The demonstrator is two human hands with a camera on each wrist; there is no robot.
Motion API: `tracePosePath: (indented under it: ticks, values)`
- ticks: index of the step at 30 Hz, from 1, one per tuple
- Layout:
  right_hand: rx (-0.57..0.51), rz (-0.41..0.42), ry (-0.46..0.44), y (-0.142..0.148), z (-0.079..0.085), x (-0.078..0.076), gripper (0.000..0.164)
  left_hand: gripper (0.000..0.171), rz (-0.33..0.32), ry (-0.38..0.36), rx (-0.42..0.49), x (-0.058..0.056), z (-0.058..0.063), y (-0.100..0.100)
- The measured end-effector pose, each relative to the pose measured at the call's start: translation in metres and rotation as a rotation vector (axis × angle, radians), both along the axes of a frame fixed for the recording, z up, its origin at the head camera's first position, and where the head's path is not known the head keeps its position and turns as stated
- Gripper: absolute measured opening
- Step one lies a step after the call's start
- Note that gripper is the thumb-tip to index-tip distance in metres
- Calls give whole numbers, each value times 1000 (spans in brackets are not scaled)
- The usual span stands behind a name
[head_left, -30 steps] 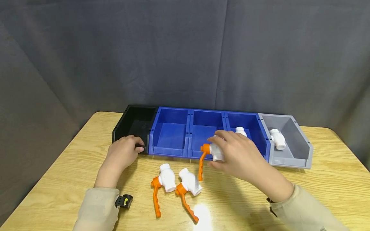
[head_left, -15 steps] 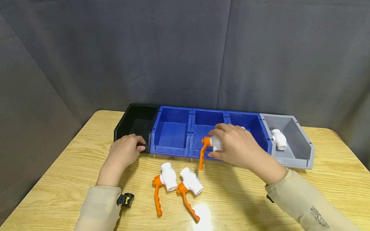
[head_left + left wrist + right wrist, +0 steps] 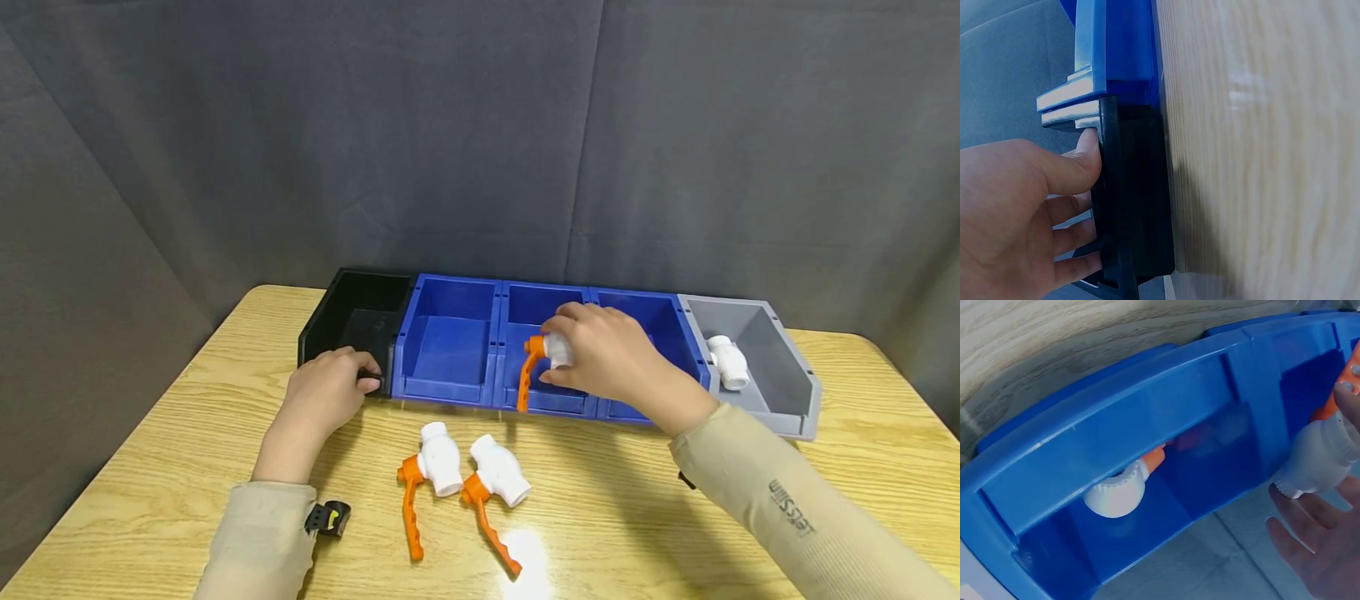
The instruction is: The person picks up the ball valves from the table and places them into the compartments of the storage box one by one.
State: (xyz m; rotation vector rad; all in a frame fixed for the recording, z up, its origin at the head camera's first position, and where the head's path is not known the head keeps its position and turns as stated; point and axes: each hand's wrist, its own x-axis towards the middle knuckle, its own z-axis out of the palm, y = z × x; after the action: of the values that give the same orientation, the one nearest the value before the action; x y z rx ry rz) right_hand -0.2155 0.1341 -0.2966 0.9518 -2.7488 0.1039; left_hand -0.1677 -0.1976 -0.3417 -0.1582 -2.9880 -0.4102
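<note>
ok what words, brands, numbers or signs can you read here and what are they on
"Let'sSlim", as best it reads: right sleeve.
Yellow mark on the black clip by the left sleeve: too small to read.
Valves and bins: no readable text.

"What do you have facing you?"
"A dark grey curtain (image 3: 375,150), with a vertical crease (image 3: 587,125) right of your view's middle."
"And below?"
"Your wooden table (image 3: 187,417), light-grained, its far corners rounded, glare (image 3: 534,546) shining near you."
</note>
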Motion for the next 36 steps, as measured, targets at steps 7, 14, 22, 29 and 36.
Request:
tracePosePath:
  ticks: [7,14,22,29,36]
  values:
    - [-26,-27,-31,0,-2,-11,59,12,-1,6,-7,0,1,1]
    - [-6,-42,-55,1,-10,-20,59,13,1,-2,-8,1,1,2]
    - [-24,-57,-51,-2,-13,-28,58,13,1,-5,-6,2,1,2]
    - [-18,-60,-59,-8,-13,-31,56,14,2,0,-8,1,1,1]
    - [0,-86,-81,-11,-14,-35,58,13,1,4,-10,1,0,0]
